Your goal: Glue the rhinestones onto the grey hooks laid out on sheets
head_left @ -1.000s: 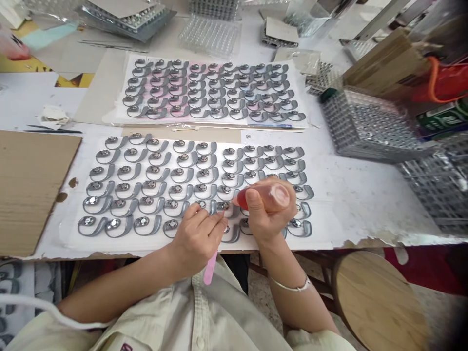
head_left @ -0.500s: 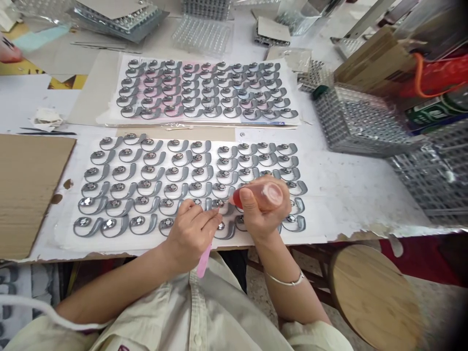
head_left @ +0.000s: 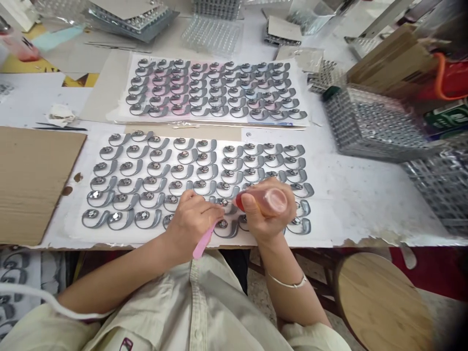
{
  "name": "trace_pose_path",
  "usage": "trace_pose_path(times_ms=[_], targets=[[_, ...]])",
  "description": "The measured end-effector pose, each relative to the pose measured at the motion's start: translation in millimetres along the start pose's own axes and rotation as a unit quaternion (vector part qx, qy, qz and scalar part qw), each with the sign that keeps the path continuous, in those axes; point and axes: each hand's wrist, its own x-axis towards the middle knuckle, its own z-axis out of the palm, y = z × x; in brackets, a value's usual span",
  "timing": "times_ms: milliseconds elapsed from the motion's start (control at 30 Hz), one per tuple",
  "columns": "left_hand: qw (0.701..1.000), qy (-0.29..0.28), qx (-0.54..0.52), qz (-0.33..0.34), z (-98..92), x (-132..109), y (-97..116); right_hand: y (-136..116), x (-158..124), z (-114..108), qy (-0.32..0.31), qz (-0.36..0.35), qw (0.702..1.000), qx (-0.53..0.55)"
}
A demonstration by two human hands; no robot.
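My left hand (head_left: 192, 217) is closed around a slim tool with a flat pink handle (head_left: 203, 242); its working end is hidden under my fingers. In my right hand (head_left: 261, 222) lies a soft squeeze bottle (head_left: 270, 201) of red liquid, tipped on its side with its nozzle pointing left. The nozzle end and my left fingertips meet near a grey curved band (head_left: 231, 207) with a round gem setting; whether they touch it I cannot tell. Rows of similar bands lie around my hands on a white sheet (head_left: 321, 214).
Behind, a second sheet (head_left: 120, 109) carries more rows of the bands. Stacked clear trays with small shiny pieces (head_left: 380, 114) stand on the right. Brown cardboard (head_left: 40, 185) covers the left side; another red-liquid bottle (head_left: 20, 46) sits far left. A round wooden stool (head_left: 383, 302) stands below right.
The camera view has shifted slightly, so the table's things appear further right. Both hands stay by the same band, with the pink handle tilted a little more sideways.
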Motion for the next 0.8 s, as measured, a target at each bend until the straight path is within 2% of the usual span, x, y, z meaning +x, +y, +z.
trace_pose_path(times_ms=[133, 333, 800], targets=[[1.0, -0.014, -0.011, -0.014, -3.3, 4.1, -0.3, 0.4, -2.0, -1.6, -0.006, 0.01, 1.0, 0.005], [0.999, 0.002, -0.029, -0.026, -2.1, 2.7, -0.3, -1.1, -1.6, -2.4, -0.01, 0.009, 1.0, 0.004], [0.992, -0.002, -0.106, -0.061, -0.4, -0.1, -8.4, -4.0, -3.0, 0.6, -0.007, 0.042, 0.998, 0.042]])
